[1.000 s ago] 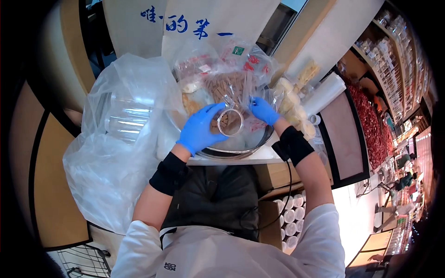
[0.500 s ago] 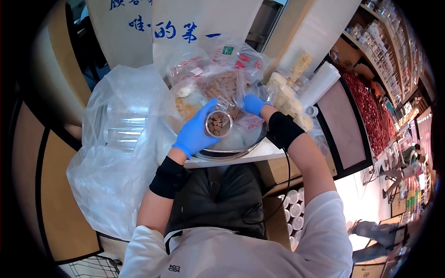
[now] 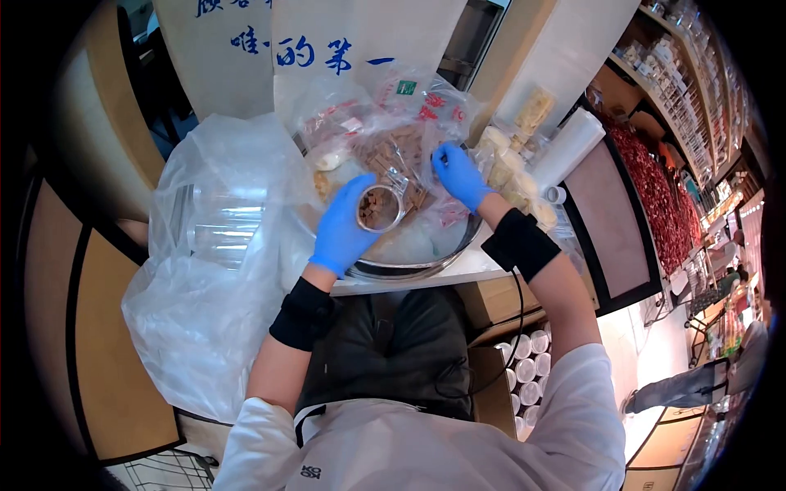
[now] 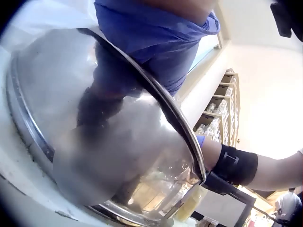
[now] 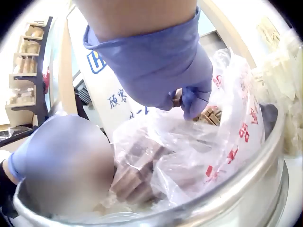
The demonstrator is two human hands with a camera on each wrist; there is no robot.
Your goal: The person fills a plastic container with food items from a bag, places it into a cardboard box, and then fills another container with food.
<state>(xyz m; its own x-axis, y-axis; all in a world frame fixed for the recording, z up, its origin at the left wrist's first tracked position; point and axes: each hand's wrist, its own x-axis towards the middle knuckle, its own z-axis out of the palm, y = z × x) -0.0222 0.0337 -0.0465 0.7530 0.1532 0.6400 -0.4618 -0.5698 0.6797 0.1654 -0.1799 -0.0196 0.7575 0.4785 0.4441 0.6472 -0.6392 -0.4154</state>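
Observation:
My blue-gloved left hand grips a clear round plastic jar, its open mouth facing up. Short brown pieces lie inside the jar. To its right, my gloved right hand has curled fingers and pinches a small brown piece, seen in the right wrist view. Beneath that hand, brown sticks fill a clear plastic bag with red print. The bag sits in a large steel basin. In the left wrist view, the basin's side hides the left fingers.
A big translucent bag of clear plastic cups stands left of the basin. Yellowish packs and a plastic roll lie to the right. Below the counter, an open carton contains several white-lidded tubs. A person's leg shows at far right.
My right hand has come up out of the bag's folds, and a brown piece now shows between its fingertips. The jar in my left hand has shifted slightly up and left.

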